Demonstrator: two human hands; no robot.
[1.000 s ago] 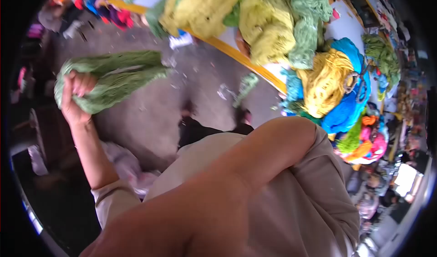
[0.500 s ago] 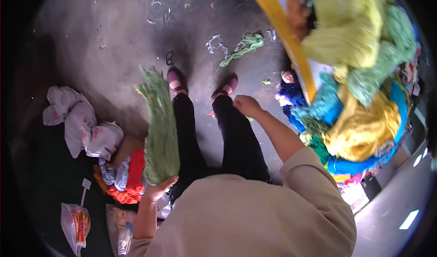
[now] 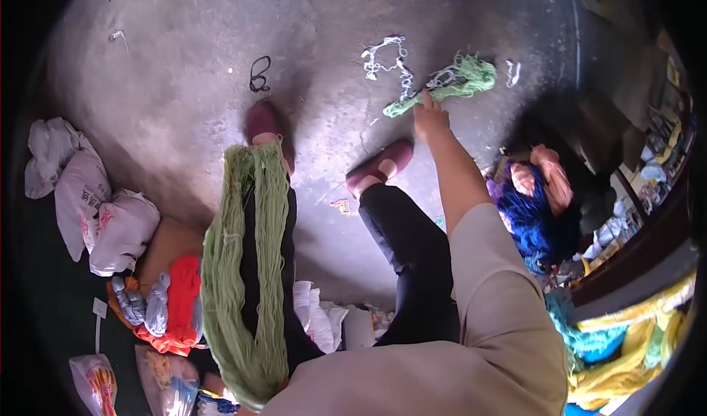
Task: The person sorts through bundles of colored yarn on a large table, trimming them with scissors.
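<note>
My right hand (image 3: 431, 119) reaches toward the floor with its fingers stretched out. The fingertips overlap the edge of a small light green yarn bundle (image 3: 471, 79). White tangled string (image 3: 388, 59) lies beside that bundle. A long, muted green yarn hank (image 3: 224, 269) hangs in front of my left leg, its two strands reaching toward my shoe. Its looped end is close against my body at the bottom of the view. My left hand is hidden there.
White printed bags (image 3: 85, 191) lie on the left, with red yarn (image 3: 180, 305) and grey bundles near them. Dark blue yarn (image 3: 532, 217) is on the right, beyond my forearm. Yellow yarn (image 3: 618, 361) sits at lower right. A black loop of cord (image 3: 258, 73) lies by my shoe.
My body has leaned and my right hand has moved from beside my knee to the green bundle on the floor. The long hank now hangs lower, spread into two strands; my left hand has left view.
</note>
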